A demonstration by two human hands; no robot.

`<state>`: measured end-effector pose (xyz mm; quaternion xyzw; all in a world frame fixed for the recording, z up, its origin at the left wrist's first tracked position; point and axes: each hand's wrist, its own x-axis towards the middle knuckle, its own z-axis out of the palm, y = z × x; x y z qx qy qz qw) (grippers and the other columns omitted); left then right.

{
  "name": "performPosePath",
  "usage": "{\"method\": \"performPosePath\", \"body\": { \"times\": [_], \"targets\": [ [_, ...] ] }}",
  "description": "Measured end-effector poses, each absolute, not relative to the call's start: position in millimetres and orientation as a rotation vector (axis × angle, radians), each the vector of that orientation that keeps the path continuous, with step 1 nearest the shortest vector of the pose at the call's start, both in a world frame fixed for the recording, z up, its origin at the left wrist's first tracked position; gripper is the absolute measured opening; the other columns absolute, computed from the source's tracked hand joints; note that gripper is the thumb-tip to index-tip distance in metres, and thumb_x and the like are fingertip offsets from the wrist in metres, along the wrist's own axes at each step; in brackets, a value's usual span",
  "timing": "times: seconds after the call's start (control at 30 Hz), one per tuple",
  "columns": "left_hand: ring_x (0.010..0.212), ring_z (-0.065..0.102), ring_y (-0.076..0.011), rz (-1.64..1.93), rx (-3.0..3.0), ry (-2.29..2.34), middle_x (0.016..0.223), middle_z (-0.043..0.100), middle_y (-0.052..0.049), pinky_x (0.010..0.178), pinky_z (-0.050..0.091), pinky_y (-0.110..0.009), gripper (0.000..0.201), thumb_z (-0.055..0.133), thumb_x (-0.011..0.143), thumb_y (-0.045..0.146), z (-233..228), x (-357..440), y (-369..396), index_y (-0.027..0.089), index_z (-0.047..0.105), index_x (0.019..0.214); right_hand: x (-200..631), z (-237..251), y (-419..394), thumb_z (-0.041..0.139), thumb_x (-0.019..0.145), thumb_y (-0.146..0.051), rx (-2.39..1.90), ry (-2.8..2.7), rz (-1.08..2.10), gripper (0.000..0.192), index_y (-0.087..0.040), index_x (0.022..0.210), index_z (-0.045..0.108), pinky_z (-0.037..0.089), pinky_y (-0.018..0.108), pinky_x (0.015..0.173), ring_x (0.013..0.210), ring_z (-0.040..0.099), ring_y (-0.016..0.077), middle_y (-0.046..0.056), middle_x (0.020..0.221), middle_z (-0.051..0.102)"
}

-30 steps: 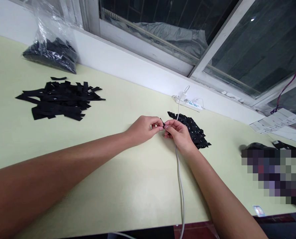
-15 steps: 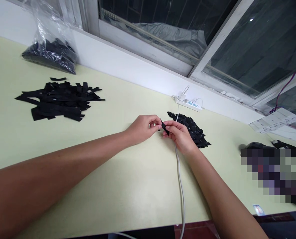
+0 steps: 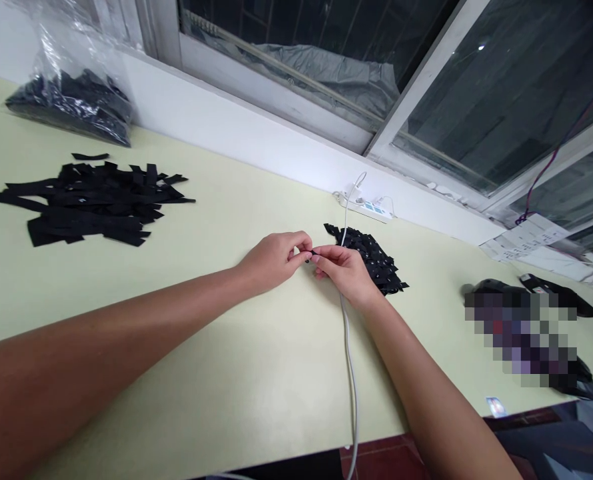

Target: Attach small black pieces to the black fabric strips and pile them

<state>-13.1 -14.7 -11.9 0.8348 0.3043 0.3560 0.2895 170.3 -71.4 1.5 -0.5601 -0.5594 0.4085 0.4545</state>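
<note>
My left hand (image 3: 279, 259) and my right hand (image 3: 345, 270) meet above the middle of the table, fingertips pinched together. Between them is a small black fabric strip (image 3: 312, 253), mostly hidden by the fingers. Just behind my right hand lies a pile of small black fabric pieces (image 3: 376, 263), with light specks on them. Farther left, a looser heap of longer black strips (image 3: 106, 200) is spread on the table, and one single strip (image 3: 90, 157) lies apart above it.
A clear plastic bag (image 3: 76, 100) of black pieces stands at the back left. A white power strip (image 3: 369, 208) sits by the wall, and its grey cable (image 3: 350, 373) runs under my right hand over the table's front edge. Dark, partly blurred-out items (image 3: 506, 293) lie at right.
The view has swung slightly right, so everything sits farther left. The black strip between my fingers has turned and shows less of itself; both hands still pinch it.
</note>
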Motion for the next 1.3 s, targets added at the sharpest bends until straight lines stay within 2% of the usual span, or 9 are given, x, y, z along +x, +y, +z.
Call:
{"method": "performPosePath", "body": {
  "times": [0.13, 0.2, 0.43, 0.77, 0.9, 1.07, 1.17, 1.3],
  "targets": [
    [0.100, 0.058, -0.0224, 1.080, 2.504, 0.736, 0.110, 0.064, -0.008, 0.085, 0.047, -0.036, 0.020, 0.051, 0.096, 0.022, -13, -12, -16, 0.020, 0.064, 0.111, 173, 0, -71, 0.080, 0.072, -0.044, -1.380, -1.384, 0.985, 0.032, -0.018, 0.090, 0.078, 0.050, 0.029, 0.064, 0.064, 0.056, 0.0114, 0.003, 0.082, 0.071],
    [0.108, 0.055, -0.0246, 1.086, 2.660, 0.699, 0.118, 0.062, -0.011, 0.090, 0.045, -0.039, 0.023, 0.047, 0.098, 0.020, -13, -12, -16, 0.019, 0.064, 0.113, 174, -1, -71, 0.080, 0.072, -0.043, -1.377, -1.399, 0.975, 0.031, -0.018, 0.090, 0.078, 0.050, 0.030, 0.064, 0.063, 0.056, 0.0116, 0.003, 0.079, 0.071],
    [0.098, 0.059, -0.0237, 0.994, 2.821, 0.756, 0.101, 0.068, -0.009, 0.082, 0.040, -0.038, 0.020, 0.045, 0.100, 0.023, -11, -14, -14, 0.015, 0.063, 0.094, 173, 0, -71, 0.082, 0.070, -0.043, -1.406, -1.369, 0.976, 0.032, -0.017, 0.090, 0.079, 0.050, 0.031, 0.064, 0.062, 0.056, 0.0118, 0.003, 0.075, 0.071],
    [0.087, 0.059, -0.0218, 1.034, 2.733, 0.793, 0.093, 0.068, -0.008, 0.076, 0.042, -0.035, 0.017, 0.046, 0.097, 0.024, -13, -13, -13, 0.016, 0.060, 0.090, 173, 2, -73, 0.080, 0.073, -0.044, -1.392, -1.406, 0.998, 0.034, -0.019, 0.095, 0.080, 0.048, 0.030, 0.066, 0.065, 0.054, 0.0120, 0.002, 0.078, 0.070],
    [0.088, 0.061, -0.0216, 1.064, 2.641, 0.769, 0.091, 0.068, -0.007, 0.078, 0.044, -0.035, 0.012, 0.049, 0.094, 0.021, -13, -13, -14, 0.018, 0.060, 0.090, 171, 5, -75, 0.078, 0.075, -0.044, -1.411, -1.446, 0.979, 0.031, -0.019, 0.093, 0.079, 0.045, 0.030, 0.064, 0.064, 0.052, 0.0122, 0.001, 0.073, 0.067],
    [0.080, 0.059, -0.0184, 1.086, 2.534, 0.761, 0.085, 0.067, -0.004, 0.074, 0.044, -0.033, 0.010, 0.051, 0.092, 0.021, -14, -12, -14, 0.018, 0.059, 0.087, 172, 2, -72, 0.074, 0.076, -0.045, -1.418, -1.426, 0.984, 0.032, -0.018, 0.093, 0.077, 0.043, 0.029, 0.060, 0.062, 0.051, 0.0129, 0.001, 0.071, 0.065],
    [0.070, 0.056, -0.0146, 1.141, 2.282, 0.893, 0.081, 0.066, -0.001, 0.065, 0.042, -0.029, 0.010, 0.052, 0.092, 0.024, -13, -14, -9, 0.019, 0.059, 0.087, 178, -2, -70, 0.067, 0.081, -0.043, -1.507, -1.397, 0.812, 0.029, -0.019, 0.095, 0.074, 0.042, 0.029, 0.058, 0.061, 0.051, 0.0137, 0.002, 0.075, 0.065],
    [0.061, 0.051, -0.0122, 1.208, 2.082, 1.063, 0.083, 0.067, -0.001, 0.060, 0.039, -0.028, 0.010, 0.055, 0.092, 0.026, -9, -18, -1, 0.019, 0.059, 0.087, 178, -3, -74, 0.063, 0.084, -0.036, -1.598, -1.584, 0.246, 0.025, -0.020, 0.101, 0.072, 0.045, 0.031, 0.065, 0.068, 0.053, 0.0156, 0.005, 0.092, 0.067]
  ]
}}
